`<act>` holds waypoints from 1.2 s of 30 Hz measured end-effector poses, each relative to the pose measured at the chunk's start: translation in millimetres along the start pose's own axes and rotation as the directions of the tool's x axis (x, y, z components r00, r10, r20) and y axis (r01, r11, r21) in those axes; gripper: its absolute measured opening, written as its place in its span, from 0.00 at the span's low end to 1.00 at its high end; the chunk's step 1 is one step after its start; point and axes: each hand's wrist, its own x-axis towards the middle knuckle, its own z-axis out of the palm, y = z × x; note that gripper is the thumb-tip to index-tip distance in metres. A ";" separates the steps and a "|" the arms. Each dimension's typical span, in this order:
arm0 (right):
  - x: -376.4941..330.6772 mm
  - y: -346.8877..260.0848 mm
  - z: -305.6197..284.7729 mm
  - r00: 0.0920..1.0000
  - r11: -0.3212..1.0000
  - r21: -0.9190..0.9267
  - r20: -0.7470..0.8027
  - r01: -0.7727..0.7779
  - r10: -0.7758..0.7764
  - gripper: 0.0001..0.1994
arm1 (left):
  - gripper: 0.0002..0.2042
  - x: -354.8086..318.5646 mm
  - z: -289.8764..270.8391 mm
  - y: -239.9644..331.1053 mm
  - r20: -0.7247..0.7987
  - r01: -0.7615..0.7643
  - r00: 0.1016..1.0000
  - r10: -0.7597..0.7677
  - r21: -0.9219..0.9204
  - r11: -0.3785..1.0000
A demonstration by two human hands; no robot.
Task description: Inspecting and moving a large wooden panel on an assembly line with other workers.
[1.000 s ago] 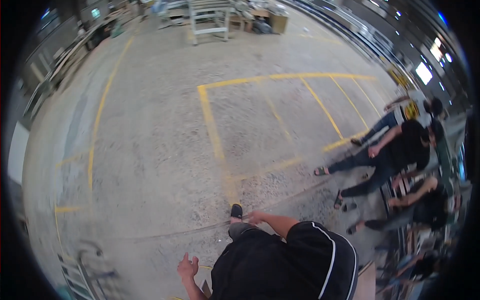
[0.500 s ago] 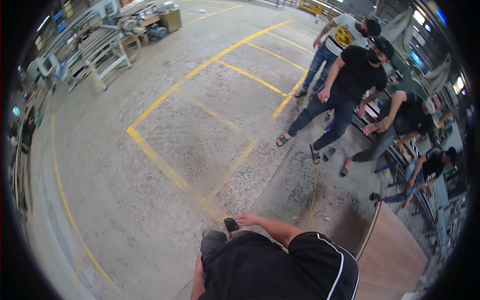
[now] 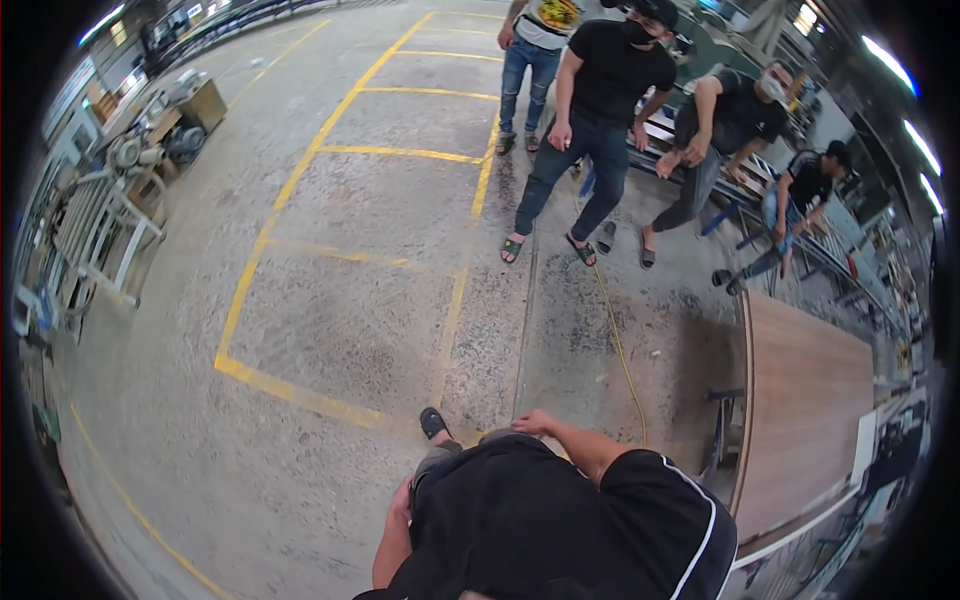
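- Sandal (image 3: 433, 422), black, on my forward foot: sits on the concrete floor (image 3: 330, 300), at 12 o'clock from my body and just left of the picture's lower middle.
- Grey trouser leg (image 3: 445, 462) shows just behind the sandal, above the hem of my black shirt (image 3: 540, 530).
- Right hand (image 3: 535, 422): rests on top of the raised trouser leg, at 1 o'clock from my body and just right of the sandal. Nothing is in it; the fingers look loosely bent and spread over the cloth.
- Left hand (image 3: 400, 497): hangs at my left hip, at 9 o'clock from my body, against the shirt edge. It is mostly hidden, so I cannot tell whether the fingers are wide or closed, or whether it holds anything.
- Yellow floor line (image 3: 300, 395) runs slantwise just ahead of the sandal, from 10 o'clock toward my foot; more yellow lines form boxes farther out toward 12 o'clock.
- Thin yellow cord (image 3: 615, 340) lies on the floor from 12 o'clock down toward my right arm.
- Brown wooden board (image 3: 810, 420) lies flat on supports at 3 o'clock, well apart from both hands.
- Four people (image 3: 600, 110) stand or sit at 12 to 2 o'clock, far from me; one stands foremost in black shirt and jeans.
- White metal frame (image 3: 100, 230) stands at 9 to 10 o'clock near the rim.
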 end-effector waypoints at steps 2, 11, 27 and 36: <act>10.7 -32.7 12.2 0.993 0.978 -0.174 0.001 0.117 -0.119 0.23 | 0.32 5.2 -14.5 25.4 -0.038 0.045 0.998 -0.044 0.035 0.998; -47.7 -57.4 -4.7 0.934 0.876 0.397 -0.107 -0.274 0.340 0.26 | 0.29 128.1 -76.2 122.1 0.032 -0.127 0.992 0.124 0.119 0.985; -46.2 12.5 48.6 0.750 0.739 0.608 -0.336 -0.289 0.570 0.20 | 0.13 170.3 56.2 148.3 0.350 -0.322 0.935 0.066 0.751 0.577; -10.9 59.9 -0.5 0.808 0.662 0.749 -0.386 -0.007 0.445 0.18 | 0.20 167.3 138.0 168.7 0.520 -0.529 0.832 0.192 0.849 -0.004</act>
